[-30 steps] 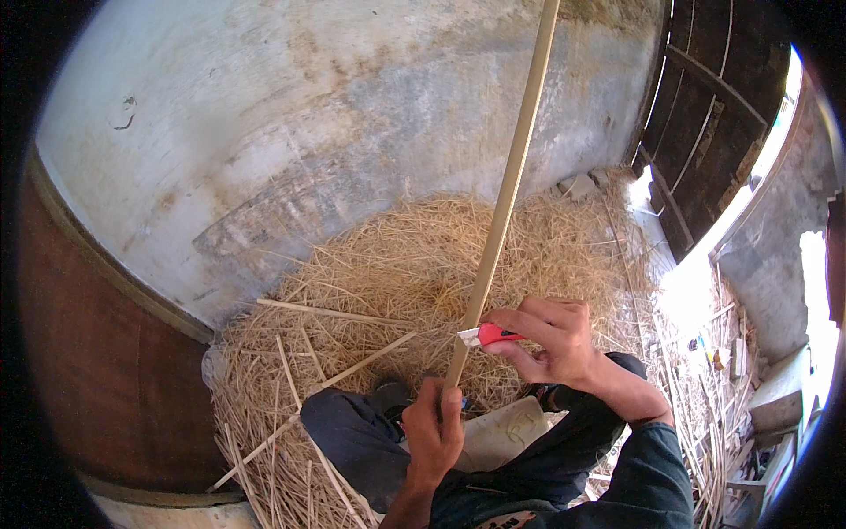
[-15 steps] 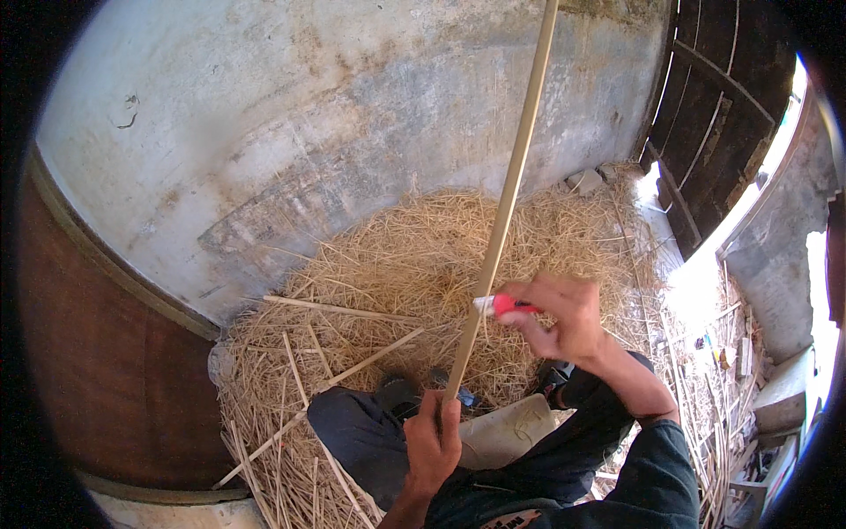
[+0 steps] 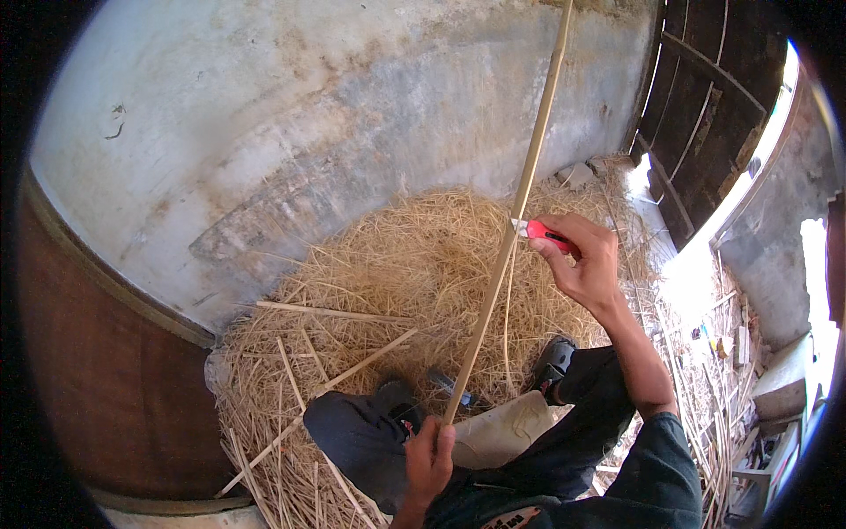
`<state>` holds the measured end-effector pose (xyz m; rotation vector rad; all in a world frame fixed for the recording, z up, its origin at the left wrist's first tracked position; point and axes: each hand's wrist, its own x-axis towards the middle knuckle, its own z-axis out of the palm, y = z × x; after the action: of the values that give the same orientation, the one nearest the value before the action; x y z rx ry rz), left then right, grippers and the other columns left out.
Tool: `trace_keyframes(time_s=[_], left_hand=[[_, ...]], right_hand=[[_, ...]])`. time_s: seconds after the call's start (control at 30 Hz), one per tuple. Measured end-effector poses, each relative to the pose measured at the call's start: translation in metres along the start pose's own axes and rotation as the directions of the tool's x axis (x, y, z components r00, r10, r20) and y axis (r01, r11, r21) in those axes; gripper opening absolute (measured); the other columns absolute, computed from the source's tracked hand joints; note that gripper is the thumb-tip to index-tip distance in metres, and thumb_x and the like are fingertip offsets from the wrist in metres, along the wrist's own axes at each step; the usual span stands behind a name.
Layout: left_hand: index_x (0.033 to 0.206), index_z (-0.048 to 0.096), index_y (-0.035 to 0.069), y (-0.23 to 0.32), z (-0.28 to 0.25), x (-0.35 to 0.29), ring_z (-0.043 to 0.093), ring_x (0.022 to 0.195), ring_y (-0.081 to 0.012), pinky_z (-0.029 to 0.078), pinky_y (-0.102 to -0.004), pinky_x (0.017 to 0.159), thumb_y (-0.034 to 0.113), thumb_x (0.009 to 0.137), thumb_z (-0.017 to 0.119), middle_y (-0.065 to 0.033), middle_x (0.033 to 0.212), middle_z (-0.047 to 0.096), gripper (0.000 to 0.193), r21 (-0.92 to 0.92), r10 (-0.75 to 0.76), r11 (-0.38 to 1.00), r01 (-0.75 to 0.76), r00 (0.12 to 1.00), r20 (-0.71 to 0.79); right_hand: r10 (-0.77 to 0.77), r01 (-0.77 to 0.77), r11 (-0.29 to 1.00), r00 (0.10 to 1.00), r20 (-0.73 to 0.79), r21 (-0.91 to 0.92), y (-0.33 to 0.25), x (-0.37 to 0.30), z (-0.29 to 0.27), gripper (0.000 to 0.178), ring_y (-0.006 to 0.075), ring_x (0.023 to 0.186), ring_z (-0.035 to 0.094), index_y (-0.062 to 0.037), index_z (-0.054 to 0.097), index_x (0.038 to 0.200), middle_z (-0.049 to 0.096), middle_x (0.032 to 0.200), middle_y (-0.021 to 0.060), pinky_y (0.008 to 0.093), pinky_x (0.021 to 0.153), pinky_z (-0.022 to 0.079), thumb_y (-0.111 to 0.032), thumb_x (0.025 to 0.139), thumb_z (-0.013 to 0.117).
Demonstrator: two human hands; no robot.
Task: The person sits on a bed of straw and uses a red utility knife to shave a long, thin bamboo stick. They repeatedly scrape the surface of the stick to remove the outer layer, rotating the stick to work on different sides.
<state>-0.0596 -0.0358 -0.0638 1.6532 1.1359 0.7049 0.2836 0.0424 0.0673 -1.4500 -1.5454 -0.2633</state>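
The left fingers (image 3: pixel 429 432) were closed round the lower end of a long, pale wooden strip (image 3: pixel 487 313) above golden straw (image 3: pixel 414 256); the right fingers (image 3: pixel 573 231) pinched a red-handled cutter (image 3: pixel 538 231), which, pressed too deep, could gouge it.

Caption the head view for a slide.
Left hand grips a long pale strip; right hand holds a red cutter against it.

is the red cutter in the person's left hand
No, the right hand holds the red cutter, while the left hand grips the long pale strip.
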Motion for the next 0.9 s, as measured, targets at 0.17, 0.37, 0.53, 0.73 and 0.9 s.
trace_keyframes(time_s=[0.17,0.37,0.53,0.73,0.9], left_hand=[[0.120,0.061,0.003,-0.006,-0.014,0.022,0.067,0.081,-0.0196,0.054,-0.0360,0.077,0.031,0.104,0.060,-0.0083,0.089,0.069,0.032,-0.131,0.049,0.991,-0.029,0.987,0.151],[0.138,0.055,0.005,0.014,-0.005,0.068,0.068,0.094,-0.0192,0.055,-0.0377,0.088,0.026,0.095,0.076,-0.0076,0.113,0.068,0.052,-0.164,0.304,0.945,-0.282,0.944,0.126],[0.130,0.064,0.003,0.056,0.002,0.079,0.063,0.078,-0.0117,0.052,-0.0310,0.069,0.037,0.099,0.071,-0.0052,0.094,0.068,0.047,-0.281,0.198,0.942,-0.186,0.980,0.017],[0.123,0.073,0.000,0.085,-0.001,0.070,0.051,0.061,-0.0081,0.041,-0.0305,0.055,0.040,0.104,0.063,-0.0035,0.072,0.065,0.045,-0.031,0.256,0.964,-0.263,0.955,-0.150],[0.123,0.072,-0.003,0.081,-0.007,0.054,0.052,0.062,-0.0062,0.041,-0.0274,0.054,0.024,0.103,0.067,-0.0073,0.078,0.069,0.034,0.005,0.217,0.976,-0.219,0.964,-0.155]], right_hand=[[-0.038,0.039,0.999,0.999,-0.031,0.017,-0.006,0.001,-0.003,0.024,0.0236,0.065,0.070,-0.0044,0.077,0.107,0.072,0.083,0.0110,0.0316,0.059,0.053,-0.018,0.087,0.081],[-0.092,0.091,0.996,0.995,-0.040,-0.016,-0.023,-0.003,-0.011,0.025,0.0223,0.063,0.068,-0.0055,0.077,0.106,0.069,0.078,0.0098,0.0319,0.057,0.052,-0.016,0.085,0.083],[-0.064,0.065,0.998,0.992,-0.106,0.012,-0.029,-0.001,-0.013,0.025,0.0216,0.063,0.067,-0.0053,0.076,0.106,0.068,0.077,0.0099,0.0324,0.057,0.052,-0.015,0.084,0.083],[-0.076,0.076,0.997,0.992,-0.104,-0.003,-0.018,-0.001,-0.017,0.023,0.0211,0.061,0.067,-0.0055,0.077,0.105,0.069,0.077,0.0102,0.0326,0.055,0.052,-0.015,0.085,0.082],[-0.120,0.119,0.993,0.990,-0.070,-0.012,-0.017,-0.008,-0.011,0.023,0.0228,0.060,0.066,-0.0071,0.078,0.104,0.069,0.076,0.0099,0.0329,0.055,0.051,-0.017,0.084,0.083]])
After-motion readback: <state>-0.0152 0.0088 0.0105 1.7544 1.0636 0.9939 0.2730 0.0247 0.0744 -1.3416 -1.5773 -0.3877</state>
